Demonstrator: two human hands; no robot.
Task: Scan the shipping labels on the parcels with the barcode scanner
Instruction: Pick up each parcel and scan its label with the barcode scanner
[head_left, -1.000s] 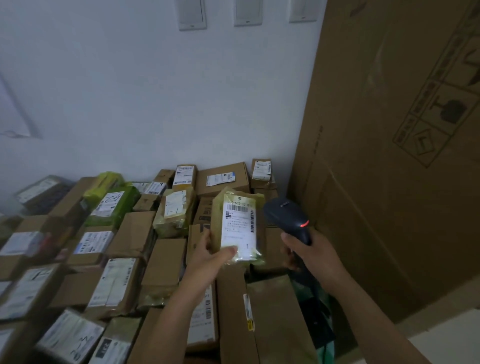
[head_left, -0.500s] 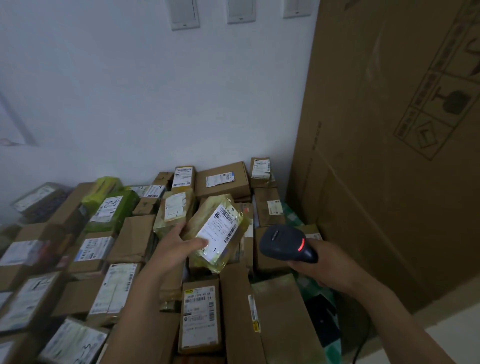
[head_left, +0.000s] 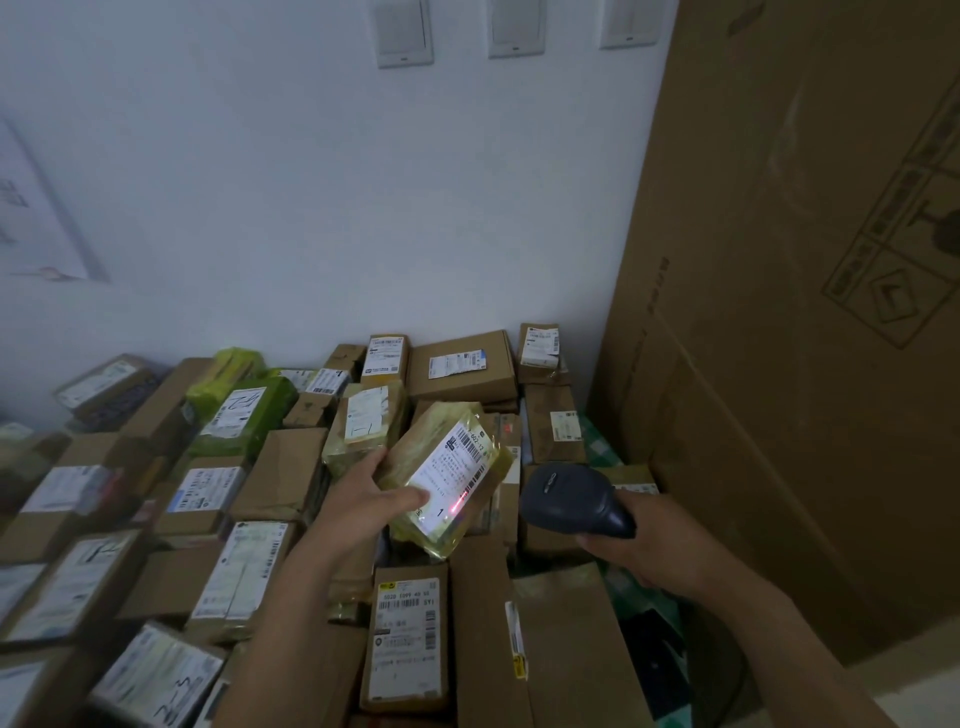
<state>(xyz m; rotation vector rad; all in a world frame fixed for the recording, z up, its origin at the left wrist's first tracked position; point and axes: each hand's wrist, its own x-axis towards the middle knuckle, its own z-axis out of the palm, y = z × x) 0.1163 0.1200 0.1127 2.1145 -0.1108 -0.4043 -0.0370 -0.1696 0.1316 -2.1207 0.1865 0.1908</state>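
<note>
A small parcel (head_left: 415, 449) is held above the pile of parcels (head_left: 280, 467), slightly left of centre in the head view. It is wrapped in glossy, translucent yellow-green film and is tilted, with its upper end toward the right. A white shipping label (head_left: 454, 475) covers most of the upward face. A barcode is printed along the label's upper edge and a second one along its right edge. Lines of small text fill the middle, and a large "1" is printed near the lower end. A short red scan line (head_left: 460, 503) is cast on the lower right part of the label, beside the "1".

The parcel is gripped by the left hand (head_left: 363, 499): the thumb is pressed on the label's lower left corner, and the fingers are curled round the parcel's left edge.

The barcode scanner (head_left: 569, 501), dark with a rounded head, is held just right of the parcel, apart from it, with its head toward the label. Its handle is enclosed by the curled fingers of the right hand (head_left: 662, 548).

A large upright carton (head_left: 805, 364) stands at the right.
</note>
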